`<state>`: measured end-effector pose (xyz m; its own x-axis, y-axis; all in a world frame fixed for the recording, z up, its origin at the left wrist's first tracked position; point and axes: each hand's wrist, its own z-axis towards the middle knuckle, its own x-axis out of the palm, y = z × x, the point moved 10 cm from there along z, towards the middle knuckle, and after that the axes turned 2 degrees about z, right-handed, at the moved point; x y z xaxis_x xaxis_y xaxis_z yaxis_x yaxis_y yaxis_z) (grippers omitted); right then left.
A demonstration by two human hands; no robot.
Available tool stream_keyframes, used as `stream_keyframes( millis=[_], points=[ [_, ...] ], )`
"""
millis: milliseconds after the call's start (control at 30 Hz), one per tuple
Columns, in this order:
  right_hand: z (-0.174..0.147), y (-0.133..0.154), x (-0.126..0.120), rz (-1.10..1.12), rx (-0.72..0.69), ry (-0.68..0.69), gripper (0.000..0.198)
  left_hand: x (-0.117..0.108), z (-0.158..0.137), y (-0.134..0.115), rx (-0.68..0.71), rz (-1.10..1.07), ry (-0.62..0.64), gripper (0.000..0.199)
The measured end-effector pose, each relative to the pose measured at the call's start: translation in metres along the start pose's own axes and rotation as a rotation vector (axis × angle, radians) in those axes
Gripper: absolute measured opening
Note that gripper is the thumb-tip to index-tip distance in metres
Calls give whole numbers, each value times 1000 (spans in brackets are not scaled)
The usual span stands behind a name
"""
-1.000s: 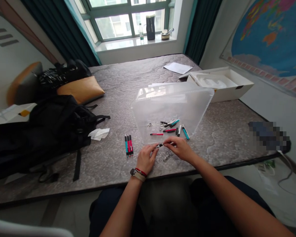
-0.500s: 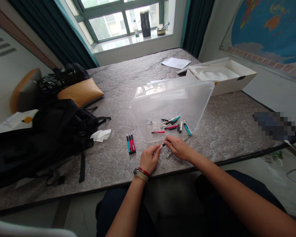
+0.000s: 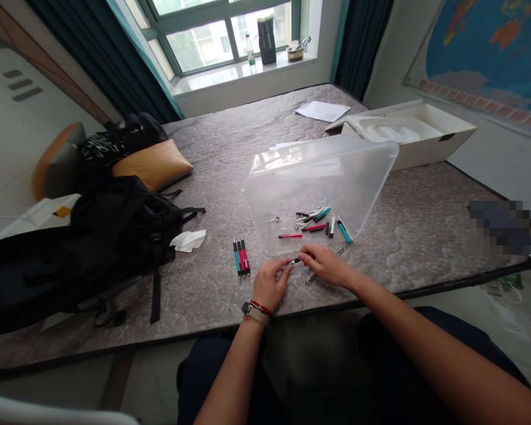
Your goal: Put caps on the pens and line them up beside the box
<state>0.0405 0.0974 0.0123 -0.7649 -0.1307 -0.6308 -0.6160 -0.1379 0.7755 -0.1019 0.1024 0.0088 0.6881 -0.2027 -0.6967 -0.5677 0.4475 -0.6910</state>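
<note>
My left hand (image 3: 269, 281) pinches one end of a small black-and-white pen part (image 3: 296, 260). The fingertips of my right hand (image 3: 322, 263) close on the dark other end, and the fingers hide much of the piece. Just beyond, a clear plastic bin (image 3: 265, 203) lies on its side. Loose pen parts are scattered inside its lower wall: a pink barrel (image 3: 290, 236), a white tube (image 3: 332, 227), a teal barrel (image 3: 344, 232) and small metal tips (image 3: 277, 219). Left of my hands, several whole pens (image 3: 241, 258) in teal and pink lie side by side.
A black backpack (image 3: 115, 236) and a tan pouch (image 3: 154, 165) take up the left. A crumpled tissue (image 3: 188, 241) lies beside a strap. An open white box (image 3: 425, 150) and paper (image 3: 322, 111) are at the back right. The bed's front edge (image 3: 310, 316) runs before my knees.
The whole view has shifted slightly, with things appearing further right. My hands stay together on the pen part, a little more of which shows between them.
</note>
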Motion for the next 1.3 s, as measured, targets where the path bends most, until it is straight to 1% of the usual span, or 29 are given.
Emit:
stream_keyframes(
  millis=[33, 100, 200, 367, 433, 500, 567, 700, 767, 833, 933, 1033, 1133, 1233, 1300],
  points=[
    [-1, 2, 0, -7, -20, 9, 27, 0, 0, 0, -1, -5, 4, 23],
    [-2, 5, 3, -44, -53, 20, 26, 2, 0, 1, 0, -8, 13, 24],
    [-1, 5, 5, -104, -52, -1, 33, 3, 1, 0, -5, -4, 14, 25],
    [0, -6, -2, -61, 84, -56, 46, 4, 1, 0, -10, -7, 12, 24],
    [-1, -7, -7, -28, 101, -80, 42, 4, 2, 0, -16, -9, 4, 24],
    [-3, -2, -7, 4, 60, -58, 30, 3, 2, 0, -19, -14, 1, 24],
    [-5, 2, -4, 6, 16, -22, 24, 4, 3, -1, -17, -20, 3, 23],
    [-6, -1, -1, -32, 28, -5, 30, 5, 5, -2, -23, -21, -10, 23],
    [-5, -3, -2, -6, 50, -16, 31, 6, 7, -3, -27, -33, -16, 23],
    [-5, -5, -5, 43, 69, -34, 27, 6, 8, -4, -29, -46, -16, 23],
    [-5, -3, -8, 98, 64, -31, 23, 7, 8, -6, -25, -32, -6, 24],
    [-4, 0, -8, 87, 55, -7, 28, 9, 9, -6, -17, 2, -4, 25],
    [-5, -5, -7, 100, 109, -15, 31, 8, 9, -6, -19, 13, -25, 25],
    [-6, -12, -2, 210, 174, -29, 34, 8, 8, -7, -36, -38, -46, 24],
    [-7, -15, 3, 331, 201, -32, 37, 11, 8, -5, -79, -148, -45, 25]
  ],
)
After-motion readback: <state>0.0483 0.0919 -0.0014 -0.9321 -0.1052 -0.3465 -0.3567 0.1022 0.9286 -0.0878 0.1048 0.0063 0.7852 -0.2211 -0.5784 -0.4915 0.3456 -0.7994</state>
